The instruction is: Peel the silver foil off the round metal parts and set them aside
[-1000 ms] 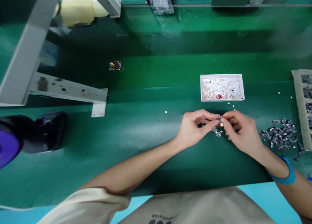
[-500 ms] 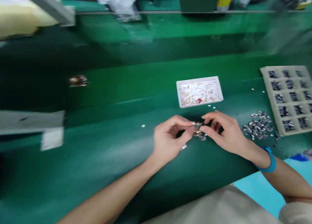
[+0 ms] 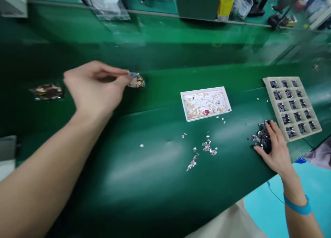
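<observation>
My left hand reaches out to the left. Its thumb and index finger pinch a small shiny gold-rimmed metal piece, held low over the green surface. Further left lies a similar brownish, shiny gold-edged piece. On the other side, my right hand rests at a pile of small dark shiny parts, thumb and fingers apart around it. Its fingertips touch the pile; whether they pick up a single part is hidden.
A white tray holds many tiny white and tan bits and a red piece. Small silvery scraps lie in front of it. At right stands a beige compartment tray with dark parts. A yellow bottle stands on the back shelf.
My hands were together in front of the white tray around the small piece. My left hand has carried it left, and my right hand has moved right to the dark pile.
</observation>
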`<action>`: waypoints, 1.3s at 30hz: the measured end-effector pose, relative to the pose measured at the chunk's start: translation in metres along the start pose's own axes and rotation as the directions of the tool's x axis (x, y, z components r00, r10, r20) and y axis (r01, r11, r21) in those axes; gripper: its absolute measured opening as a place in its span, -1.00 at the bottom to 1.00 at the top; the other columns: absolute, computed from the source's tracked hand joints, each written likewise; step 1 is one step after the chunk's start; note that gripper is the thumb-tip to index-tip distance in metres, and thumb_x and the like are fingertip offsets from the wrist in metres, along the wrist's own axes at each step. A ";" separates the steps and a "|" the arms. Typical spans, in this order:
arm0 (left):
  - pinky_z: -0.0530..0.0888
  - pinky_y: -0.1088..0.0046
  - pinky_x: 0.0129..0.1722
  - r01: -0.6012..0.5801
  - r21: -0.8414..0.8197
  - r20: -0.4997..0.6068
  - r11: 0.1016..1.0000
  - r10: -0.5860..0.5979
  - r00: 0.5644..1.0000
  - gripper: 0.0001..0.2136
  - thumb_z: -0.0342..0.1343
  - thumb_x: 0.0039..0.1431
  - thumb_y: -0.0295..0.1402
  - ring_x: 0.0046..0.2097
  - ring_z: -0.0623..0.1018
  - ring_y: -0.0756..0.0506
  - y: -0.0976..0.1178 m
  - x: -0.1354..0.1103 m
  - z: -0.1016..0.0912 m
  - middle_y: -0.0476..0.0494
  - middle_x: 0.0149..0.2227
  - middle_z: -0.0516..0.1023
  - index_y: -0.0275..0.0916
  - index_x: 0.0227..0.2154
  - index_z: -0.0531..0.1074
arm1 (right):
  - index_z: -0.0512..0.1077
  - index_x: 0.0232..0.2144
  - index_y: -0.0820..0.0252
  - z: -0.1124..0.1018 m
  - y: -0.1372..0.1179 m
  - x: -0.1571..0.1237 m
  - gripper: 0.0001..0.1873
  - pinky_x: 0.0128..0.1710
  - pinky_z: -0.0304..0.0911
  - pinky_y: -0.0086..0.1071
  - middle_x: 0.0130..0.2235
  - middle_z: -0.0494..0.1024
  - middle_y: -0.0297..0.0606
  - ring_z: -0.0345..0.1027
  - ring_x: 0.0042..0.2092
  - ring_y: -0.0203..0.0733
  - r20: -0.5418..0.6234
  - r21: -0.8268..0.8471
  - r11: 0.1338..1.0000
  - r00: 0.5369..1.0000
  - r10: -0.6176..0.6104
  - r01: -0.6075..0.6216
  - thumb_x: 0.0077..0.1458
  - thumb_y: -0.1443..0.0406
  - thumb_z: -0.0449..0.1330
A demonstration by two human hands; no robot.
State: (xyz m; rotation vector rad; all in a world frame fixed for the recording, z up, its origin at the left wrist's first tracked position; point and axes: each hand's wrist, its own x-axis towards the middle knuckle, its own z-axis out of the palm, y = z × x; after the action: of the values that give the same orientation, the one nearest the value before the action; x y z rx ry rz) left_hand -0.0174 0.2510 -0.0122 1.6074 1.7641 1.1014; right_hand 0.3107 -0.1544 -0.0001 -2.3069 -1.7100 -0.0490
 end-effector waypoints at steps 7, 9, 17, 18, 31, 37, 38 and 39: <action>0.58 0.23 0.09 -0.340 0.119 0.178 0.933 0.316 0.932 -0.63 0.35 0.18 -0.33 0.10 0.55 -0.16 -0.009 -0.010 -0.026 -0.14 0.17 0.52 -0.25 0.05 0.58 | 0.33 0.32 0.03 0.025 -0.057 0.025 -0.52 0.43 0.14 0.13 0.40 0.30 -0.13 0.13 0.44 0.11 -0.028 0.176 0.971 0.987 -0.157 0.159 0.41 0.27 0.18; 0.43 0.12 0.27 -0.370 0.250 0.099 0.895 0.357 0.929 -0.65 0.31 0.22 -0.32 0.26 0.45 -0.22 -0.014 -0.017 -0.047 -0.18 0.23 0.46 -0.24 0.06 0.57 | 0.44 0.21 0.03 0.030 -0.065 0.032 -0.62 0.37 0.25 0.09 0.31 0.43 -0.14 0.25 0.38 0.08 -0.086 0.220 0.955 0.979 -0.184 0.199 0.38 0.34 0.20; 0.11 -0.10 0.44 -0.085 0.482 0.127 0.872 0.026 0.992 -0.42 0.16 0.34 -0.19 0.48 0.14 -0.42 -0.059 -0.018 -0.082 -0.31 0.45 0.19 -0.35 0.34 0.32 | 0.52 -0.03 0.06 0.032 -0.073 0.044 -0.74 0.09 0.42 -0.02 -0.02 0.65 -0.21 0.53 0.09 0.01 -0.205 0.250 0.907 0.934 -0.293 0.339 0.28 0.44 0.32; 0.13 -0.05 0.44 -0.126 0.489 0.160 0.863 0.053 0.986 -0.45 0.11 0.37 -0.19 0.46 0.18 -0.39 -0.062 -0.017 -0.081 -0.31 0.43 0.23 -0.37 0.32 0.35 | 0.51 -0.03 0.07 0.031 -0.075 0.044 -0.74 0.07 0.41 -0.03 -0.05 0.66 -0.22 0.54 0.07 0.01 -0.200 0.258 0.900 0.931 -0.306 0.351 0.28 0.43 0.33; 0.58 0.21 -0.14 0.063 -0.088 -0.188 0.994 -0.079 0.979 -0.35 0.66 -0.39 -0.51 -0.28 0.53 -0.02 -0.088 0.019 -0.061 0.04 -0.18 0.51 -0.31 -0.11 0.58 | 0.52 0.00 0.12 0.000 -0.084 0.080 -0.78 0.04 0.39 -0.18 -0.01 0.58 -0.20 0.49 0.01 -0.11 -0.046 0.303 0.877 0.925 -0.378 0.373 0.39 0.43 0.17; 0.64 0.29 -0.29 -0.137 -0.575 -0.015 0.807 0.156 0.988 -0.56 0.64 -0.23 -0.12 -0.36 0.64 -0.07 -0.055 -0.052 -0.048 0.05 -0.42 0.66 -0.25 -0.38 0.60 | 0.52 -0.02 0.08 -0.014 -0.069 0.092 -0.85 -0.10 0.40 -0.17 -0.07 0.56 -0.21 0.46 -0.07 -0.06 0.204 0.305 0.865 0.859 -0.469 0.399 0.38 0.31 0.24; 0.66 0.31 -0.28 -0.154 -0.592 0.037 0.791 0.218 0.975 -0.63 0.59 -0.09 -0.14 -0.35 0.65 -0.06 -0.042 -0.073 -0.047 0.02 -0.39 0.68 -0.24 -0.34 0.61 | 0.52 -0.04 0.08 -0.014 -0.069 0.092 -0.86 -0.11 0.40 -0.16 -0.07 0.56 -0.20 0.45 -0.06 -0.04 0.262 0.304 0.863 0.836 -0.483 0.404 0.38 0.29 0.24; 0.66 0.35 -0.28 -0.173 -0.609 0.070 0.774 0.269 0.960 -0.70 0.55 0.00 -0.19 -0.34 0.67 -0.05 -0.029 -0.093 -0.045 -0.01 -0.35 0.68 -0.23 -0.32 0.61 | 0.52 -0.05 0.09 -0.014 -0.071 0.093 -0.87 -0.10 0.40 -0.15 -0.06 0.55 -0.18 0.45 -0.05 -0.02 0.308 0.305 0.861 0.814 -0.493 0.406 0.38 0.28 0.23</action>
State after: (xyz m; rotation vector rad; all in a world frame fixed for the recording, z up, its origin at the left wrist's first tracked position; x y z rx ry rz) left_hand -0.0543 0.1512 -0.0251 1.4572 0.9818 1.4228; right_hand 0.2737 -0.0515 0.0442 -1.7745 -2.2894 0.5057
